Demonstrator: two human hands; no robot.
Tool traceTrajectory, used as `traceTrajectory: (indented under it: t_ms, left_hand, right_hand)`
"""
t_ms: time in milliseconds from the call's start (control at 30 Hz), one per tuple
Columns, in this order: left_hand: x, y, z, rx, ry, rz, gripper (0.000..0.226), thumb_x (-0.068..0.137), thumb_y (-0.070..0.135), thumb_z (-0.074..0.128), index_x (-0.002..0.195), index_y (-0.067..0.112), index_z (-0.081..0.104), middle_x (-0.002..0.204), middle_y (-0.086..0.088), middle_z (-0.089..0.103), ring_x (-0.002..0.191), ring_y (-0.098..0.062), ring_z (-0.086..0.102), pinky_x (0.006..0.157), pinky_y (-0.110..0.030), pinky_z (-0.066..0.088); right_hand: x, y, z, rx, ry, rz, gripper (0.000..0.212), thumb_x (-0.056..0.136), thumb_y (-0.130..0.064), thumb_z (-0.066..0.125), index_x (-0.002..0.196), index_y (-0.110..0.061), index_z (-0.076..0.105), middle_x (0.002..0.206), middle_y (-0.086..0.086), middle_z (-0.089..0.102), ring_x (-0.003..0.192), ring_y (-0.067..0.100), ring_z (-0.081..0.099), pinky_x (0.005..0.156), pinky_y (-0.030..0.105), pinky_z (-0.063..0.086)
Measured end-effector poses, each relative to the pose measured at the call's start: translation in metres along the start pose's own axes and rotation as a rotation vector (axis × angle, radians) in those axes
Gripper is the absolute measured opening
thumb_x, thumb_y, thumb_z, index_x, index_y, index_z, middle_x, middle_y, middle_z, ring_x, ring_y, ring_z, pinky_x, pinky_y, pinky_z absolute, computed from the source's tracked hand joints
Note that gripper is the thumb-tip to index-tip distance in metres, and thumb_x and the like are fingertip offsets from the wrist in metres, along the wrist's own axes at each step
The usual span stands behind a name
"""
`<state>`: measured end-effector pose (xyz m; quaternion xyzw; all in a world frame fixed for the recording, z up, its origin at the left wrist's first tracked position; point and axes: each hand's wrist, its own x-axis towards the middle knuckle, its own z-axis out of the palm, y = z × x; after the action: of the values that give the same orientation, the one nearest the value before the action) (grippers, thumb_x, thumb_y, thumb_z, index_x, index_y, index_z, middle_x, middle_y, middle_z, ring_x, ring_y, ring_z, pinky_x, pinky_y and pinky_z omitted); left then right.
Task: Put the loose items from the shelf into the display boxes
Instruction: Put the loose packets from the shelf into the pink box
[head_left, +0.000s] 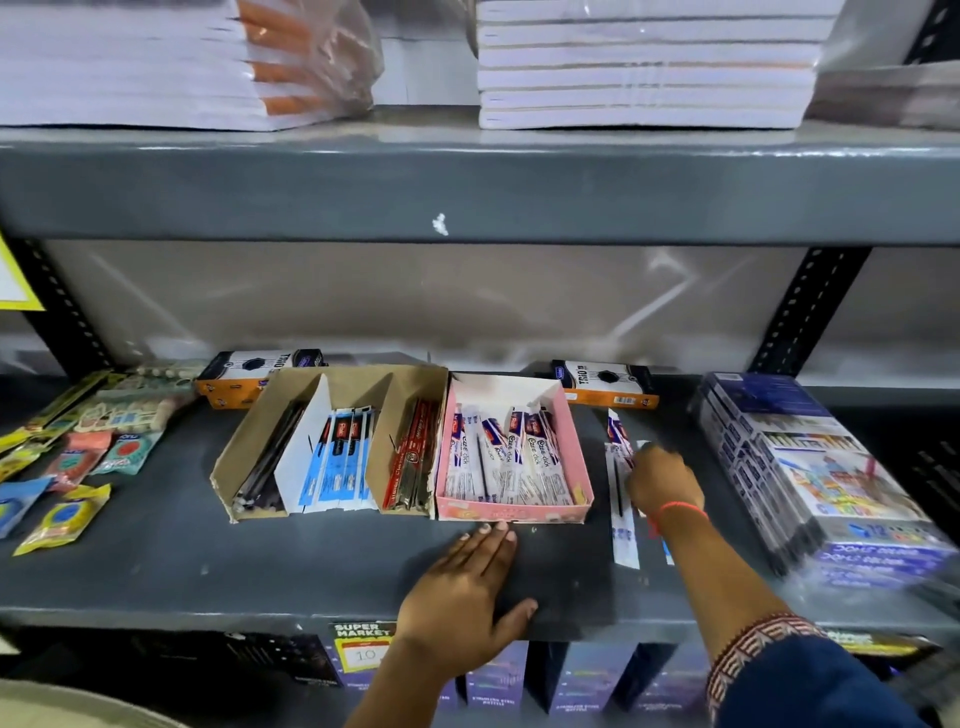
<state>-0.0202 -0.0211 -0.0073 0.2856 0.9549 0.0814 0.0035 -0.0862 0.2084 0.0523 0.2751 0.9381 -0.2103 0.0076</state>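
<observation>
A pink display box (581, 457) on the grey shelf (260, 561) holds several white pen packets. To its left stands a brown cardboard box (234, 447) with dividers, holding black, blue and red pen packets. Loose white pen packets (621, 514) lie on the shelf to the right of the pink box. My right hand (662, 480) rests on these loose packets, fingers curled over them. My left hand (467, 587) lies flat on the shelf just in front of the pink box, fingertips touching its front wall.
Two orange-and-black boxes (608, 384) sit behind the display boxes. A stack of blue colour-pencil packs (815, 478) fills the right side. Small eraser and sharpener packets (78, 467) are scattered at the left. Notebook stacks (644, 67) sit on the shelf above.
</observation>
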Motion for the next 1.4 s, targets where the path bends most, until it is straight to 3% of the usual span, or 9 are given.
traceTrajectory:
  t_ms: [300,500,633,800,867,967,1067,1300,1400]
  left_hand:
    - [0.001,0.0,0.001,-0.014,-0.015,-0.027,0.072,0.092,0.062,0.022,0.148,0.024,-0.001,0.157,0.008,0.0,0.141,-0.009,-0.005,0.11,-0.021,-0.006]
    - [0.002,-0.002,0.003,0.01,-0.043,-0.024,0.076,0.087,0.068,0.013,0.148,0.024,-0.001,0.157,0.007,0.0,0.142,-0.01,-0.004,0.111,-0.023,-0.005]
    - [0.002,-0.002,0.001,0.009,-0.037,-0.013,0.081,0.082,0.07,0.007,0.148,0.024,-0.001,0.157,0.007,0.0,0.141,-0.01,-0.004,0.109,-0.022,-0.008]
    - [0.003,-0.001,0.002,0.007,-0.027,-0.004,0.098,0.068,0.078,-0.011,0.148,0.023,0.001,0.157,0.007,0.002,0.142,-0.009,-0.003,0.108,-0.021,-0.008]
    - [0.003,-0.001,0.002,0.009,-0.021,-0.003,0.094,0.073,0.077,-0.006,0.148,0.023,0.002,0.157,0.006,0.004,0.142,-0.009,-0.002,0.109,-0.021,-0.008]
    - [0.002,-0.001,0.001,-0.001,-0.03,-0.01,0.094,0.072,0.078,-0.004,0.148,0.023,0.002,0.157,0.006,0.004,0.142,-0.009,-0.002,0.108,-0.02,-0.008]
    - [0.002,-0.001,0.0,0.003,-0.026,-0.009,0.095,0.072,0.079,-0.004,0.148,0.023,0.002,0.157,0.006,0.005,0.142,-0.009,-0.002,0.107,-0.019,-0.009]
    - [0.002,-0.001,0.0,-0.006,-0.018,0.006,0.095,0.071,0.077,-0.008,0.148,0.023,0.002,0.157,0.006,0.003,0.141,-0.008,-0.004,0.105,-0.018,-0.012]
    - [0.0,0.001,-0.003,0.024,-0.003,0.005,0.079,0.085,0.069,0.008,0.148,0.023,0.0,0.157,0.007,0.001,0.141,-0.008,-0.004,0.104,-0.017,-0.013]
  right_hand:
    - [0.015,0.009,-0.005,0.224,-0.108,0.129,0.028,0.087,0.002,0.044,0.109,0.007,0.06,0.091,0.018,0.058,0.081,0.032,0.055,0.08,0.038,0.05]
    - [0.021,0.007,-0.008,0.226,-0.147,0.148,0.032,0.091,-0.007,0.047,0.119,0.005,0.056,0.112,0.022,0.062,0.082,0.029,0.052,0.074,0.034,0.045]
    - [0.021,0.003,-0.005,0.209,-0.119,0.158,0.033,0.092,-0.008,0.044,0.122,0.004,0.053,0.108,0.021,0.063,0.073,0.027,0.057,0.071,0.034,0.046]
    - [0.023,0.001,0.0,0.199,-0.084,0.165,0.041,0.092,-0.003,0.044,0.132,0.004,0.038,0.127,0.025,0.057,0.114,0.039,0.058,0.095,0.044,0.047]
    - [0.025,0.003,0.001,0.222,-0.113,0.179,0.037,0.091,-0.003,0.045,0.127,0.006,0.046,0.104,0.019,0.065,0.089,0.033,0.066,0.082,0.04,0.051]
    - [0.024,0.005,-0.001,0.234,-0.132,0.164,0.029,0.09,-0.004,0.047,0.115,0.006,0.056,0.064,0.007,0.05,0.051,0.018,0.052,0.057,0.028,0.047]
    - [0.021,0.008,-0.003,0.267,-0.124,0.16,0.027,0.09,-0.009,0.049,0.112,0.004,0.056,0.064,0.006,0.049,0.047,0.017,0.051,0.042,0.022,0.036]
    - [0.021,0.01,-0.01,0.383,-0.051,0.11,0.009,0.087,-0.009,0.051,0.088,-0.002,0.057,0.06,0.006,0.048,0.051,0.02,0.05,0.045,0.021,0.033]
    - [0.02,0.005,-0.021,0.731,-0.035,0.036,0.016,0.083,-0.001,0.054,0.069,-0.008,0.053,0.043,0.002,0.05,0.039,0.013,0.045,0.046,0.019,0.039]
